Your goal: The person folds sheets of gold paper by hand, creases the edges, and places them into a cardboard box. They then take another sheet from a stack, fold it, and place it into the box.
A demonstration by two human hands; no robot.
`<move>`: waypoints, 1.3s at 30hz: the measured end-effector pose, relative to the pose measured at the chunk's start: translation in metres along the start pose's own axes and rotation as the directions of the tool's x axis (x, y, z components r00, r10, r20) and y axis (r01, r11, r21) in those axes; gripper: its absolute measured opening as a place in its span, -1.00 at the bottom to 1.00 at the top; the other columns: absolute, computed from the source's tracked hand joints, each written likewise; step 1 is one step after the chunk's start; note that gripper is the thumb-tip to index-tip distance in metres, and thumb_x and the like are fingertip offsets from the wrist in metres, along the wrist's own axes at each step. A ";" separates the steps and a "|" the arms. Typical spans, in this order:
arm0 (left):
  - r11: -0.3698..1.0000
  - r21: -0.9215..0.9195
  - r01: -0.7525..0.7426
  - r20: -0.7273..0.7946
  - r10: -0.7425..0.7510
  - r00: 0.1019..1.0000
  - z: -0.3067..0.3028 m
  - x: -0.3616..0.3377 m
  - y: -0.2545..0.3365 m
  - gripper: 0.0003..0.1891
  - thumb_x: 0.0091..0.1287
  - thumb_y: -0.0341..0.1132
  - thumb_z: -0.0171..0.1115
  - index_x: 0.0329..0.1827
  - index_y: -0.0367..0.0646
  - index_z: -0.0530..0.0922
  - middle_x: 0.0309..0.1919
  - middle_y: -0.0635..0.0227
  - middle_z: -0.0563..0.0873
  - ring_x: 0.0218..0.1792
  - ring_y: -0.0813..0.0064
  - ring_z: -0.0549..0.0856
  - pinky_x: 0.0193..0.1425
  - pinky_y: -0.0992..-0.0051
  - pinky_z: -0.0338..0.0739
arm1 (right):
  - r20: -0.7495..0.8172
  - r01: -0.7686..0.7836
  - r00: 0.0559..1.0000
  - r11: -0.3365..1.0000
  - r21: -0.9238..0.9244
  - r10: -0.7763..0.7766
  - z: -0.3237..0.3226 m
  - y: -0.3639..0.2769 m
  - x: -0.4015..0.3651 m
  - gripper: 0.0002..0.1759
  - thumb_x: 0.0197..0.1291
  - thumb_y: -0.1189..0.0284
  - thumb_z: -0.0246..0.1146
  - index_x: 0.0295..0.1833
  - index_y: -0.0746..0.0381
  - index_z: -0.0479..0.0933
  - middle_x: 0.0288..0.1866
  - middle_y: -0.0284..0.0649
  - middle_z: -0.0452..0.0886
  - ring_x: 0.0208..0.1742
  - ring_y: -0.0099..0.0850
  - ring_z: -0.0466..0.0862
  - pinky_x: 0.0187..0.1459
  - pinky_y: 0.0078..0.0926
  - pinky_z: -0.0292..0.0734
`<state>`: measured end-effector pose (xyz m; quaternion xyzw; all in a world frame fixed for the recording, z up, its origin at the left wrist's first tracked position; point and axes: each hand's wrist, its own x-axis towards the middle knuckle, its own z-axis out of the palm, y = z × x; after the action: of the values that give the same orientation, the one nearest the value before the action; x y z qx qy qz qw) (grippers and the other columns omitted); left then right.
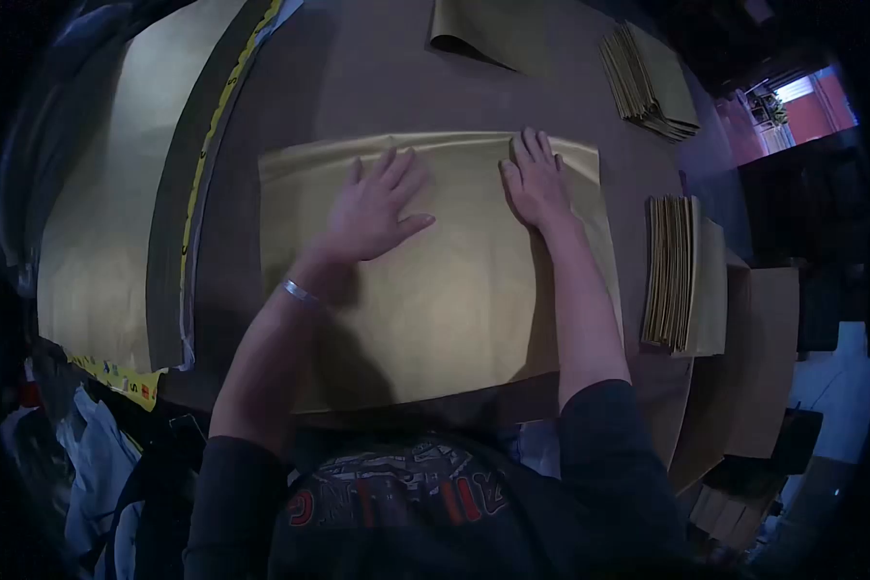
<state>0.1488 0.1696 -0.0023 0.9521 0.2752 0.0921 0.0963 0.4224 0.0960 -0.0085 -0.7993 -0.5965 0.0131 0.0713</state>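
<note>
A gold-coloured sheet (445,309), paper-like and slightly shiny, lies across the table in front of me. Its far edge shows a raised crease or fold running from side to side. My left hand (382,203) rests over the upper left part of the sheet, fingers spread and a little blurred, with a bracelet on that wrist. At the far edge, toward the right, my right hand (536,179) lies flat on the sheet with fingers stretched out. Neither hand grips anything.
To the left is a stack of large gold sheets (106,213) beside a yellow printed strip (201,174). Folded gold bundles (669,275) stand at the right edge, with another bundle (638,87) farther back. A curled gold sheet (483,39) lies at the far side; a cardboard box (759,358) stands lower right.
</note>
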 end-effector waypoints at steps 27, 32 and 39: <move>0.896 0.134 0.424 -0.046 -0.421 0.906 -0.016 -0.034 -0.089 -0.35 0.50 0.09 -0.13 0.56 -0.05 0.20 0.58 0.23 0.16 0.59 0.16 0.08 0.53 -0.28 -0.11 | 0.119 0.405 0.899 0.904 0.136 -0.421 0.026 -0.203 0.026 -0.29 0.47 0.08 -0.18 0.58 0.27 0.04 0.67 -0.11 -0.03 0.67 -0.24 -0.06 0.58 0.07 -0.19; 0.891 0.122 0.437 -0.026 -0.437 0.899 -0.019 -0.034 -0.084 -0.30 0.45 0.14 -0.03 0.55 -0.05 0.21 0.59 0.20 0.12 0.59 0.11 0.06 0.53 -0.29 -0.11 | 0.127 0.219 0.965 0.972 0.089 -0.229 0.014 -0.126 0.031 -0.25 0.46 0.02 -0.18 0.58 0.28 0.02 0.67 -0.11 -0.07 0.68 -0.23 -0.10 0.60 0.00 -0.21; 0.888 0.179 0.424 -0.030 -0.426 0.904 -0.019 -0.035 -0.086 -0.29 0.46 0.17 -0.04 0.57 0.01 0.18 0.60 0.24 0.10 0.60 0.08 0.06 0.51 -0.33 -0.12 | 0.128 -0.118 0.984 0.992 -0.048 0.123 -0.008 -0.003 0.028 -0.14 0.43 -0.09 -0.17 0.61 0.28 -0.06 0.69 -0.09 -0.15 0.69 -0.23 -0.17 0.61 -0.04 -0.25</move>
<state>0.0723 0.2245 -0.0084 0.8740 0.4835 0.0388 0.0285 0.4285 0.1227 0.0016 -0.8327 -0.5505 0.0578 0.0152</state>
